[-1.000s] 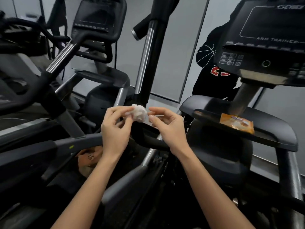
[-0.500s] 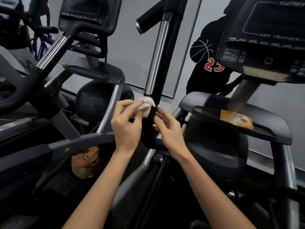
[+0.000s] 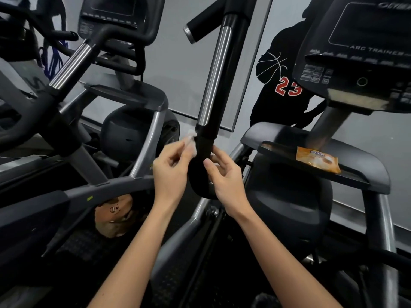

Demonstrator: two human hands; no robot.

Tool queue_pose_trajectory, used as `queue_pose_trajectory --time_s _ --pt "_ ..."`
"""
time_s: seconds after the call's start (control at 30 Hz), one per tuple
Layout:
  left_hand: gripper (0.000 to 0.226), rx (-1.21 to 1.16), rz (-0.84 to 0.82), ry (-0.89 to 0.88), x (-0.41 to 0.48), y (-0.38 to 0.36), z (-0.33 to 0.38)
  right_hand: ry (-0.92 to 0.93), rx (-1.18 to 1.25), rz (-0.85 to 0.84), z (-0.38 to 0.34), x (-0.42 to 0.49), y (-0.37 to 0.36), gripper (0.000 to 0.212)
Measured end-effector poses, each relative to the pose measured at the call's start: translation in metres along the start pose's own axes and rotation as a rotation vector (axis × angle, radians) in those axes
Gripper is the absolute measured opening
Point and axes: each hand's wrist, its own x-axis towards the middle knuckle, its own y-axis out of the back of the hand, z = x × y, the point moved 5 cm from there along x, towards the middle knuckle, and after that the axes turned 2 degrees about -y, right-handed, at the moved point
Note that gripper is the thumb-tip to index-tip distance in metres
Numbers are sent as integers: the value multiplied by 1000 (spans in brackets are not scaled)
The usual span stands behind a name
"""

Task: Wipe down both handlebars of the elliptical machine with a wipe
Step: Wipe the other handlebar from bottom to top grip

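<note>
At the centre of the frame the left hand [image 3: 170, 172] pinches a crumpled white wipe [image 3: 191, 140] between thumb and fingertips, pressing it against the left side of the black handlebar [image 3: 229, 81] just below its chrome strip. The right hand [image 3: 224, 180] is on the bar's right side, fingers loosely curved and slightly apart, holding nothing; contact cannot be told. At right, an orange pack of wipes [image 3: 317, 160] lies on the tray [image 3: 367, 168] under the console [image 3: 367, 52].
</note>
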Motion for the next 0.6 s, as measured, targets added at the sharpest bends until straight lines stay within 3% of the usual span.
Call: queue_pose_trajectory --time_s 0.27,0.47,0.6 --pt "26 -26 -65 112 -7 4 -27 2 -12 -58 -1 2 3 38" --pt "24 -22 30 162 -7 -1 -37 -2 -18 -77 -2 4 5 36" --pt "21 -49 3 138 1 -1 -33 -11 -35 -100 -6 8 9 37"
